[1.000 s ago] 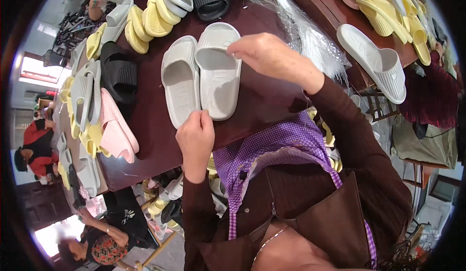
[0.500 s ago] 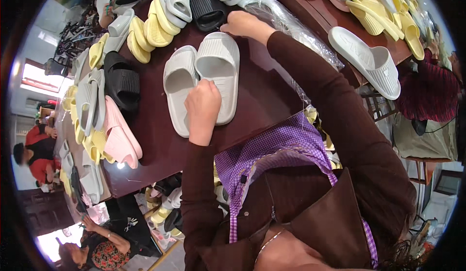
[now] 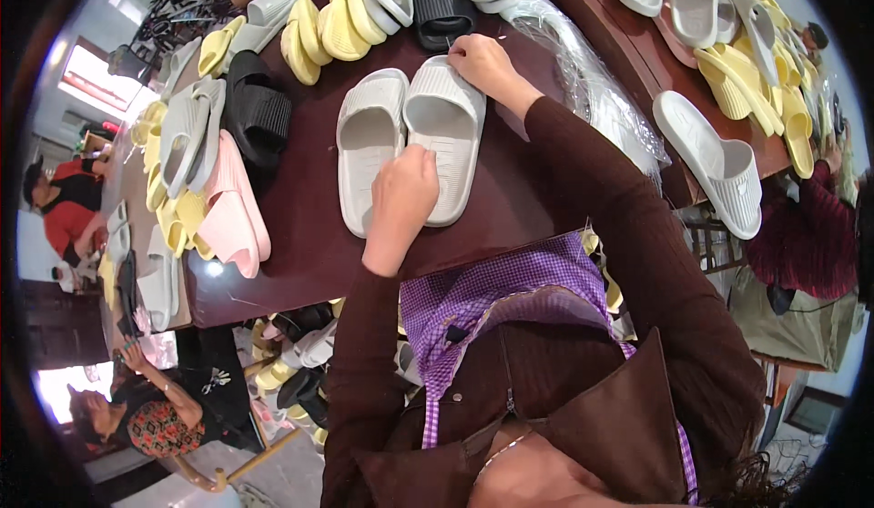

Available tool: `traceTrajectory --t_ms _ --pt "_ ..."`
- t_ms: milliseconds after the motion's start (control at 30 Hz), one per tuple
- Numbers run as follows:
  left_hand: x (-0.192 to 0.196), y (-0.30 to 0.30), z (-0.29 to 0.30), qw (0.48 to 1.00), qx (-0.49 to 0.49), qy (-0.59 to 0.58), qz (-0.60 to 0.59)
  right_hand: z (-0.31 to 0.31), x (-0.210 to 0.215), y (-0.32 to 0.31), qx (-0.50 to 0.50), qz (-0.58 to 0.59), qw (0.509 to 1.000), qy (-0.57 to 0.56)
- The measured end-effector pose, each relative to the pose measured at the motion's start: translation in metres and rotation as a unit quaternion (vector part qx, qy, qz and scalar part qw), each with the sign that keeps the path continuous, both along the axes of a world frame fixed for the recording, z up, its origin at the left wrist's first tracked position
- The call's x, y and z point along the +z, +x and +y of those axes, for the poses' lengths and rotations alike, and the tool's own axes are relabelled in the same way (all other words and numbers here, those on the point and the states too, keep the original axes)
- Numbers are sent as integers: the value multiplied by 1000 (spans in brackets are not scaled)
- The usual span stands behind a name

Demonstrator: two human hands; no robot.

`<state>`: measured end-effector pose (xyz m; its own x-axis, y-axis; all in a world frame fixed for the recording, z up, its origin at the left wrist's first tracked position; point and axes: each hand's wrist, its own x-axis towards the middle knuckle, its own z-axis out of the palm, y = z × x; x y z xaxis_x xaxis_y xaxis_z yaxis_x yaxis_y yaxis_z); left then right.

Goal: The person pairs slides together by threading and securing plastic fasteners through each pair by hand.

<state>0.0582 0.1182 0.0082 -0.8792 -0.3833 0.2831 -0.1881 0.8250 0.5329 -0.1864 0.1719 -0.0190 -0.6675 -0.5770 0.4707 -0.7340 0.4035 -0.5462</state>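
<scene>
A pair of light grey slide slippers lies side by side on the dark red table in front of me, toes pointing away. My left hand [image 3: 405,197] is closed over the inner edges of the left slipper [image 3: 358,157] and the right slipper [image 3: 462,148]; what its fingers hold is hidden. At the toe of the right slipper, my right hand [image 3: 487,66] is pinched, its fingertips close to the strap. Anything between those fingers is too small to name. A black slipper [image 3: 443,15] sits just beyond.
Yellow slippers [image 3: 346,25], a black slipper [image 3: 259,112] and pink slippers [image 3: 235,208] line the table's left side. Clear plastic wrapping [image 3: 592,80] runs along the right. A grey slipper [image 3: 715,167] lies at the right table's edge. Co-workers [image 3: 68,203] are at the left.
The view has shifted, so the table's things sit farther right in it. My right hand has come from beside the black slipper to the right slipper's toe. My left hand stays over the pair.
</scene>
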Motion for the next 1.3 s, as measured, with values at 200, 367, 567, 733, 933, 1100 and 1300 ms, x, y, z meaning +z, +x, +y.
traceTrajectory --t_ms 200,367,567,733,933,1100,1300 --pt "19 34 13 992 12 128 16 3 19 21 46 -25 998 18" --pt "15 56 8 976 8 214 28 3 25 33 91 -43 994 45" --pt "8 54 -6 958 -16 284 16 10 22 34 78 -65 993 59" --pt "-3 9 -68 994 -94 61 5 4 14 23 70 -67 995 39" --pt "-21 -34 -107 979 -194 -69 15 -14 23 14 137 -82 987 -12" --pt "-28 -39 -108 980 -193 -44 33 -46 28 8 244 -103 964 -21" --pt "-25 -39 -105 979 -201 12 32 -84 20 0 402 -93 911 23"
